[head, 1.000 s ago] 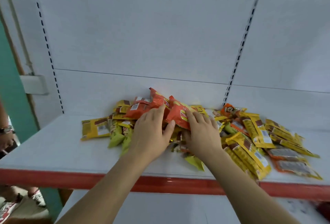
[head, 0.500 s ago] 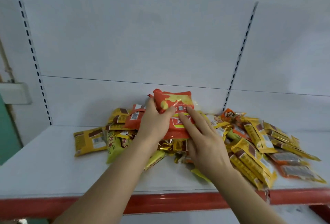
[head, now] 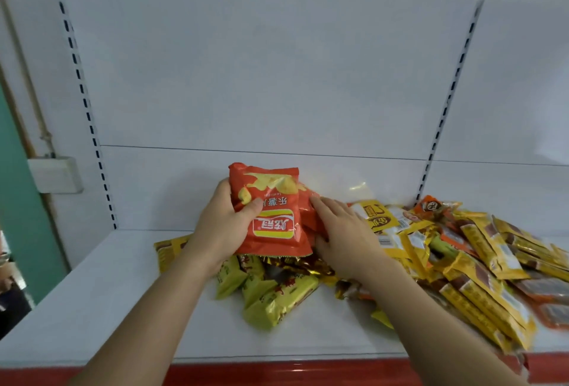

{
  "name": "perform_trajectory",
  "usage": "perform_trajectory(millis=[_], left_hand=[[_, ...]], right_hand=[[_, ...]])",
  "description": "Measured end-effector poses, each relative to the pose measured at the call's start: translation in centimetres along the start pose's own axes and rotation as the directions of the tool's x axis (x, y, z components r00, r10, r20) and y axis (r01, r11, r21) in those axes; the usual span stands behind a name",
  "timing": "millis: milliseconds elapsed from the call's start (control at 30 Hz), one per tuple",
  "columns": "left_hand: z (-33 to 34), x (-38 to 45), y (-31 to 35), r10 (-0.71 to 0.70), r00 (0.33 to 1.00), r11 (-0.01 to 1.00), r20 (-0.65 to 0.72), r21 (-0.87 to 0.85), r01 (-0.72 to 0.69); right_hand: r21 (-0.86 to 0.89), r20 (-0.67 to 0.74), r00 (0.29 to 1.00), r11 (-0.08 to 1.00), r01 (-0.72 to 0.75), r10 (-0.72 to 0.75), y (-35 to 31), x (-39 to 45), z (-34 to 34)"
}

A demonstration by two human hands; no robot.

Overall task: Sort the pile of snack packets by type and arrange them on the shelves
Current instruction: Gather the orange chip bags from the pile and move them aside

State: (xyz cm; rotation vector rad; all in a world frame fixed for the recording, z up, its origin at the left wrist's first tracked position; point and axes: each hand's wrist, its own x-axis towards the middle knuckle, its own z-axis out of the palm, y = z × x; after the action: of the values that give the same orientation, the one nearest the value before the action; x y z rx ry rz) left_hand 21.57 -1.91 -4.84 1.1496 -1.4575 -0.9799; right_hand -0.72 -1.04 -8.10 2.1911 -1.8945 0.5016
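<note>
Above the pile [head: 400, 262], left hand [head: 221, 228] grips an upright red packet [head: 268, 210] — right hand [head: 345, 241] rests flat, fingers straight, beside it.

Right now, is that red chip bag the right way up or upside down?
Upside down: the red chip bag, gripped by the left hand, shows its printed characters inverted.

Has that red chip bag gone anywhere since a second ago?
Yes. The left hand has lifted the red chip bag off the pile; it now stands against the shelf's white back panel.
</note>
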Motion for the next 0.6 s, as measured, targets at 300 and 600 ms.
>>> perform_trajectory(millis=[300, 600], left_hand=[[-1.7, 0.9, -0.3, 0.005, 0.998, 0.999, 0.064, -0.053, -0.002], [-0.4, 0.0, 0.9, -0.065, 0.977, 0.895, 0.204, -0.420, 0.147]], right_hand=[[0.145, -0.591, 0.794, 0.987, -0.072, 0.144, -1.6, -1.6, -4.2], [-0.130, -0.340, 0.934, 0.989, 0.073, -0.113, -7.7, -5.1, -1.0]])
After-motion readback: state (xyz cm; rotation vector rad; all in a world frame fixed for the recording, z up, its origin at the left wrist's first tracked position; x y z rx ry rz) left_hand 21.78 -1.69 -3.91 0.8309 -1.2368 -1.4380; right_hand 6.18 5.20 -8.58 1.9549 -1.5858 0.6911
